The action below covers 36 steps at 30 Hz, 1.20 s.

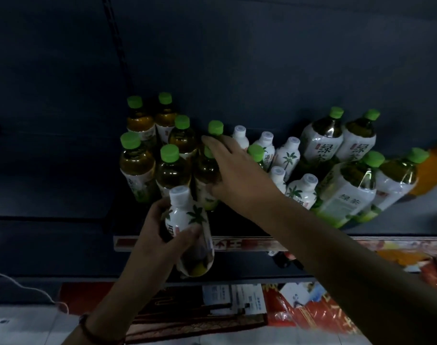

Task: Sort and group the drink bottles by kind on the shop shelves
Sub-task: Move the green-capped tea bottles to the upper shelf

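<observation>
My left hand (162,235) holds a white-capped bottle with a palm-tree label (185,220) in front of the shelf edge. My right hand (232,170) wraps around a small green-capped tea bottle (206,170) standing on the shelf (237,244). To its left stand several more small green-capped tea bottles (137,165). Right of my hand is a group of white palm-label bottles (287,155), with one green cap (255,151) among them. Several large green-tea bottles (347,190) fill the right end.
An orange-labelled bottle (434,170) stands at the far right of the shelf. Below the shelf lie red packets (312,310) and boxed goods (232,297). The dark back panel (237,58) rises behind the bottles. A white cord (25,287) runs at lower left.
</observation>
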Motion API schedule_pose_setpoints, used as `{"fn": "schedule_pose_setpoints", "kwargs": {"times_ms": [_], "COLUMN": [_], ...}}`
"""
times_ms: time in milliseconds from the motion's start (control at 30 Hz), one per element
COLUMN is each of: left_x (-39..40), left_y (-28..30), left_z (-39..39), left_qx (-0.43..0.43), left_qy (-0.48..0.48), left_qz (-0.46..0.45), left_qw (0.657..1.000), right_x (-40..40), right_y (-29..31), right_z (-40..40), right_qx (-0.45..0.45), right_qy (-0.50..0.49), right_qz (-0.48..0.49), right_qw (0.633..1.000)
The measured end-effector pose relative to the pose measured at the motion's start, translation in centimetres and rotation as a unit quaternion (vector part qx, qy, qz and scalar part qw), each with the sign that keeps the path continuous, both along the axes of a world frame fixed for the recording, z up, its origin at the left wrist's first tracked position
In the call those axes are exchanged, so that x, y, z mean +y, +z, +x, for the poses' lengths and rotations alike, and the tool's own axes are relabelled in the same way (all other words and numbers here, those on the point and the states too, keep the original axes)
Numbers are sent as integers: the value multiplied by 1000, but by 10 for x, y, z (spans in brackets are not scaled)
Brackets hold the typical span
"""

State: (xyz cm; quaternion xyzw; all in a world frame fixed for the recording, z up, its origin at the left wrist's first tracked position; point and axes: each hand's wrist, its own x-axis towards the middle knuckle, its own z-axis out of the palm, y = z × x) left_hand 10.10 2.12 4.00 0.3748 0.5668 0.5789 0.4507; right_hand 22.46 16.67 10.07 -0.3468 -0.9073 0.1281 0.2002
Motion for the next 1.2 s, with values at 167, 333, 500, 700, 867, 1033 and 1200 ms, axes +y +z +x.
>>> {"fn": "schedule_pose_setpoints", "kwargs": {"times_ms": [167, 333, 500, 700, 867, 1033, 1200], "left_x": [14, 38, 77, 93, 97, 108, 111], "left_y": [-1, 0, -12, -41, -46, -47, -44], "left_z": [34, 78, 120, 146, 159, 162, 170], "left_qx": [47, 139, 282, 436, 557, 623, 645], "left_qy": [-48, -97, -79, -15, 65, 90, 120], "left_qz": [32, 63, 57, 43, 49, 16, -8], "left_qw": [997, 983, 954, 899, 826, 777, 755], "right_x": [-5, 10, 17, 15, 3, -11, -24], "right_y": [9, -2, -11, -26, -41, -71, -117], "right_z": [60, 142, 207, 243, 261, 279, 293], "right_qx": [81, 114, 135, 153, 189, 144, 98], "right_qy": [13, -60, -126, -121, -130, -105, -87], "right_qz": [20, 29, -4, -51, -152, -224, -279], "right_qw": [996, 991, 983, 980, 961, 958, 951]}}
